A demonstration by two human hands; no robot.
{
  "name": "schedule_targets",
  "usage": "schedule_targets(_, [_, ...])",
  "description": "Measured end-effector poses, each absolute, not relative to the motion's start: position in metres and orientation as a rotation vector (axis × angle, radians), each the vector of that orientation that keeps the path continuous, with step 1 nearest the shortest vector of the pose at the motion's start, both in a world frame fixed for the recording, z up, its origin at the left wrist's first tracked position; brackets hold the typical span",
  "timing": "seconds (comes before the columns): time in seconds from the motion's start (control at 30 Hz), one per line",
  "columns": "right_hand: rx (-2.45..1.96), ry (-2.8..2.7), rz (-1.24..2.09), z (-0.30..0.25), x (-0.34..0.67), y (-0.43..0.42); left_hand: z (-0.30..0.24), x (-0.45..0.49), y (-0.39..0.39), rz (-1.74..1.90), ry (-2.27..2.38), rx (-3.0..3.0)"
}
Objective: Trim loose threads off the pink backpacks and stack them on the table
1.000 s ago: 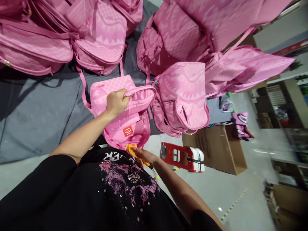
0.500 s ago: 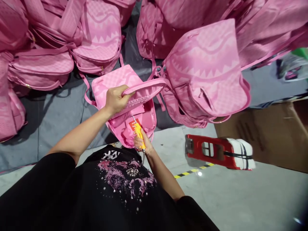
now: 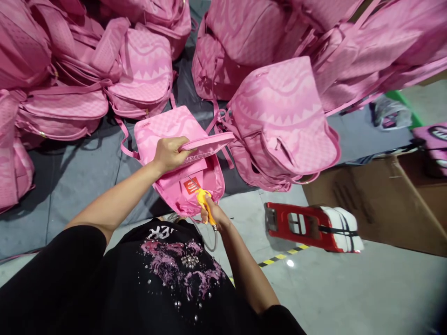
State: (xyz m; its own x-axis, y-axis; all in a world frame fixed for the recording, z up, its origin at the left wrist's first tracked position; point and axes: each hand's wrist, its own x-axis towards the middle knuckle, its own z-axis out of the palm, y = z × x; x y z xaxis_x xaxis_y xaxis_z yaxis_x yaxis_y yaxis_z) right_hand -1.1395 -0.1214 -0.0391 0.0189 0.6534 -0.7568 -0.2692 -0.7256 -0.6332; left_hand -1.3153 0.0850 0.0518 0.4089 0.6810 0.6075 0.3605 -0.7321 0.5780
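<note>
A pink backpack (image 3: 167, 130) lies on its back at the near edge of a grey-covered table (image 3: 70, 181). My left hand (image 3: 171, 153) is closed on its lifted front flap (image 3: 213, 143), holding it up. Under the flap shows the pink lining with a red label (image 3: 192, 186). My right hand (image 3: 214, 215) is closed on a small yellow-handled tool (image 3: 204, 201), whose thin metal tip points at the red label. A thin cord hangs from the tool towards my black shirt.
Many more pink backpacks are piled over the table, one large one (image 3: 286, 121) right beside the open bag. On the grey floor stand a red and white stool or cart (image 3: 310, 228) and a cardboard box (image 3: 384, 204). Yellow-black tape (image 3: 279, 257) marks the floor.
My right hand rose from below the bag to the red label and has now drawn back slightly. My view swung left and down, and my left hand kept the flap lifted.
</note>
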Motion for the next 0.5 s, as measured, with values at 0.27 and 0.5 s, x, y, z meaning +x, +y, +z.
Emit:
schedule_targets(0.27, [-2.022, -0.872, 1.429, 0.037, -1.102, -0.095, 0.052, -1.31, 0.095, 1.108, 0.611, 2.63])
schedule_targets(0.5, [-2.239, -1.467, 1.375, 0.084, -1.083, 0.009, 0.059, -1.335, 0.031, 0.973, 0.695, 2.455])
